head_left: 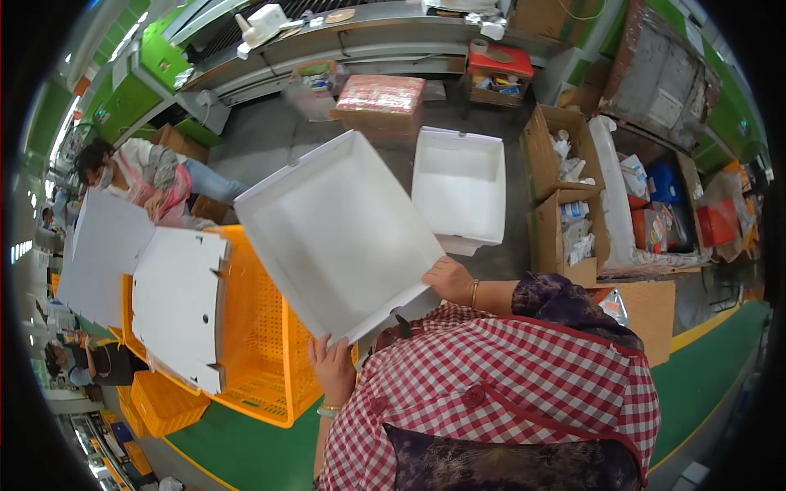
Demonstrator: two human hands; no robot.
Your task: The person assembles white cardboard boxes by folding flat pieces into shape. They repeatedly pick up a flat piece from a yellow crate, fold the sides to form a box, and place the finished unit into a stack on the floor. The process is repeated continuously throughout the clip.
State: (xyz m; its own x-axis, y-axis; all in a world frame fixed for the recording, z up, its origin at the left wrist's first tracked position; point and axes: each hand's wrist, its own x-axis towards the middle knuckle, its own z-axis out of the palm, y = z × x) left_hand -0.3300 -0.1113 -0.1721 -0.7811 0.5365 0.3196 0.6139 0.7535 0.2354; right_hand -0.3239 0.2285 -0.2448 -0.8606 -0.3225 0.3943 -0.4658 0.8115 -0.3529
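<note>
Between my two hands is a large white cardboard tray (336,237), tilted, its hollow side facing me. My left hand (334,372) grips its lower left edge near a corner, thumb and fingers closed on the rim. On the right corner, my right hand (450,280) is closed over the wall. Just beyond lies a second white tray (458,184), apparently resting on another white box piece. To the left, flat white die-cut cardboard sheets (176,307) stand in a yellow plastic crate (262,344).
A person (155,180) sits at the left behind a grey board (102,254). Opened cartons (565,155) with wrapped items stand on the right beside a large worn bin (655,204). A taped carton (381,102) and a red-topped stool (499,69) are farther off, before a conveyor (368,41).
</note>
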